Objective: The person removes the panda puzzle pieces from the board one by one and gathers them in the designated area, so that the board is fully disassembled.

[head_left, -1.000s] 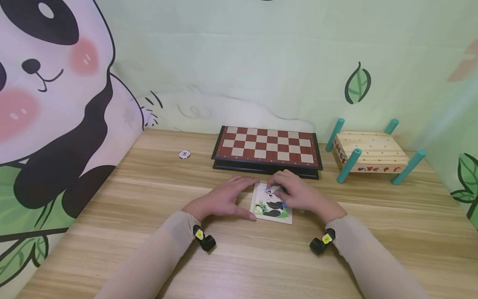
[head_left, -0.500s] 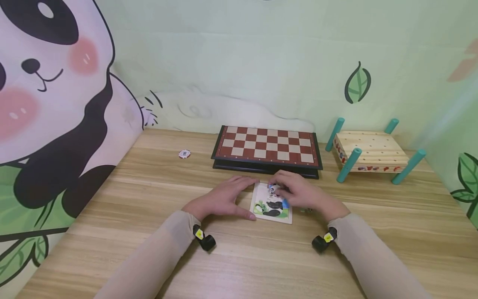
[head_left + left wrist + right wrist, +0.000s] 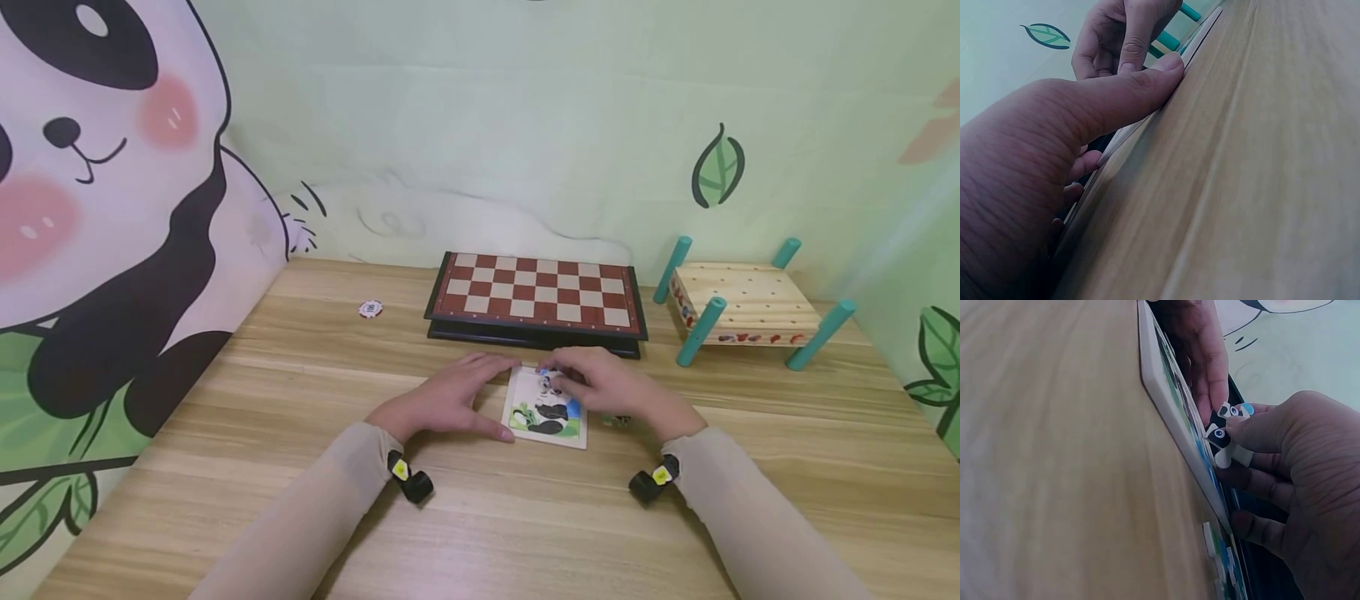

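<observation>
A panda jigsaw puzzle in a pale tray (image 3: 525,435) lies on the table between both hands. Its lower part shows a panda body with green leaves. My left hand (image 3: 450,396) steadies the tray's left side, thumb at the near corner and fingertips at the far one, fingers fairly straight. Over the tray's upper right, my right hand (image 3: 607,383) pinches a puzzle piece (image 3: 1219,434) with panda eyes and a bit of blue between thumb and fingers. In the right wrist view the piece stands tilted against the tray's face.
More loose puzzle pieces (image 3: 618,421) lie right of the tray, partly under the right hand. A folded chessboard (image 3: 536,292) stands just behind. Back right is a wooden pegboard stand (image 3: 746,300) with teal legs. A poker chip (image 3: 371,309) lies at back left.
The right hand has shifted slightly right and its grip on the panda-face piece has turned, showing more of the piece. Loose pieces beside the tray have come into view. The left hand stays put.
</observation>
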The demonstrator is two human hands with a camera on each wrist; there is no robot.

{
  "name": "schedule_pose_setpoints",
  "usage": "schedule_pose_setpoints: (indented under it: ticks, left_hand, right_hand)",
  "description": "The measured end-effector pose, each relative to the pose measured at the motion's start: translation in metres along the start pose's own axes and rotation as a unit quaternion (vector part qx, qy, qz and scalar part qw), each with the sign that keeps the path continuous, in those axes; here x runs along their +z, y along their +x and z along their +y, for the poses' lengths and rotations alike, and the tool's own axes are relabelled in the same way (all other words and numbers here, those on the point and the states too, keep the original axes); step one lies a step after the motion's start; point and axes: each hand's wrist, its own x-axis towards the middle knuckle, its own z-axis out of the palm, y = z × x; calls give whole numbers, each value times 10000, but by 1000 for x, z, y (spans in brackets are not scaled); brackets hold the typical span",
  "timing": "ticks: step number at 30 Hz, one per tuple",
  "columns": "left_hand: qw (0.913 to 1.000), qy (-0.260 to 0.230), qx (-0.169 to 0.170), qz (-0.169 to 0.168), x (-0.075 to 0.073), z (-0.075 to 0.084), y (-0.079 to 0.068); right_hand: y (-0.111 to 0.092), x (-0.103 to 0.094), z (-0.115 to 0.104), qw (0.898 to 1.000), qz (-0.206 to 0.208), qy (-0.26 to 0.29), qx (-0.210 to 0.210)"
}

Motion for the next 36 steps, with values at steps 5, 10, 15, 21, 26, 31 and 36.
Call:
schedule_pose_setpoints:
  ticks: [5,10,15,21,26,31,36]
  left_hand:
    - [10000,-19,-1,-7,0,1,-1]
    - [10000,7,-11,-5,0,1,-1]
    - [10000,47,-22,31,0,1,-1]
    - [10000,19,36,29,-1,1,-2]
    - [10000,47,34,8,-2,1,-2]
    - [10000,62,40,16,-1,0,-2]
    - [9999,97,30,8,-1,0,-2]
  right_hand:
    - [0,-1,-2,9999,28,29,142]
    - [-1,-4,-4,9994,110,25,315]
    - [-8,-11,-5,9993,254,80,265]
    - [-25,-21,1,9989,324,307,167]
    - [-49,-30,11,9981,525,261,208]
    - [-76,-39,22,9947,813,116,611]
    - [-99,-45,31,9896,920,0,1106]
